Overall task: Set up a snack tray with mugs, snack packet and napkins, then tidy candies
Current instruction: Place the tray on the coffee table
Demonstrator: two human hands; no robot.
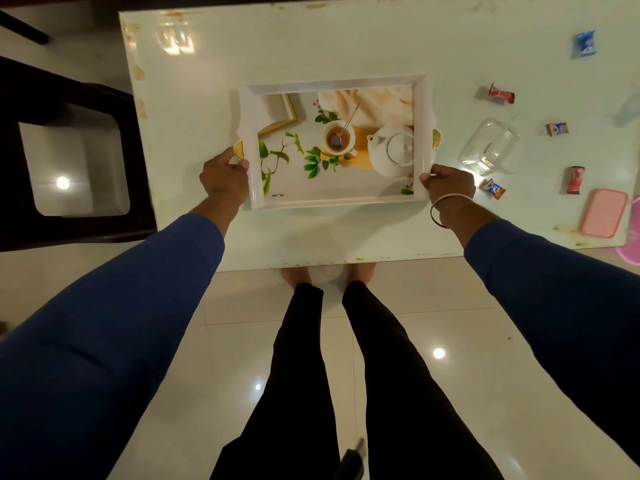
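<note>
Blue sleeves (114,327) low in the frame, left hand (224,177) gripping the printed tray's (337,84) left rim, right hand (449,184) gripping its right rim at centre frame, wrapped candies (501,95) and clear jar (491,147) at right, white table (346,39) beyond.

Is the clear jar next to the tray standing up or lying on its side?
Lying on its side: the clear jar stretches lengthwise across the table, right of the tray.
</note>
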